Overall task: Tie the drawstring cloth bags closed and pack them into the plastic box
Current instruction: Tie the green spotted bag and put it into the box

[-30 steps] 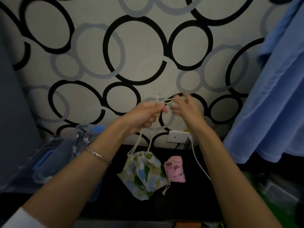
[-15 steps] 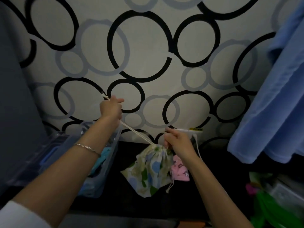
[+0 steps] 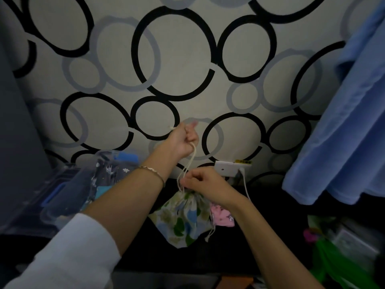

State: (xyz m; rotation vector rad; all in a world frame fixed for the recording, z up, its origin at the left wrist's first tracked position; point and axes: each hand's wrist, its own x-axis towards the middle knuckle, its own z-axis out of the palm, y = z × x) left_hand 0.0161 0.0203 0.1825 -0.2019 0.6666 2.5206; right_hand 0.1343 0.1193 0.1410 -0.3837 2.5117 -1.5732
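Observation:
A cloth bag (image 3: 183, 217) with green and blue patches lies on the dark surface, its mouth gathered. A white drawstring (image 3: 188, 165) runs up from it into my left hand (image 3: 183, 140), which is closed around the cord and raised above the bag. My right hand (image 3: 205, 184) pinches the cord just above the bag's gathered neck. A small pink bag (image 3: 221, 216) lies right of the patterned bag, partly under my right wrist. The clear plastic box (image 3: 68, 197) stands at the left with dark and blue cloth bags inside.
A patterned wall with black and grey rings rises behind. A white socket (image 3: 227, 168) with a cable sits on it near my right hand. Blue fabric (image 3: 341, 130) hangs at the right. Green and pink items (image 3: 333, 247) lie at the lower right.
My left hand moved right and stays raised, pulling the drawstring more upright. My right hand still holds the cord at the bag's neck.

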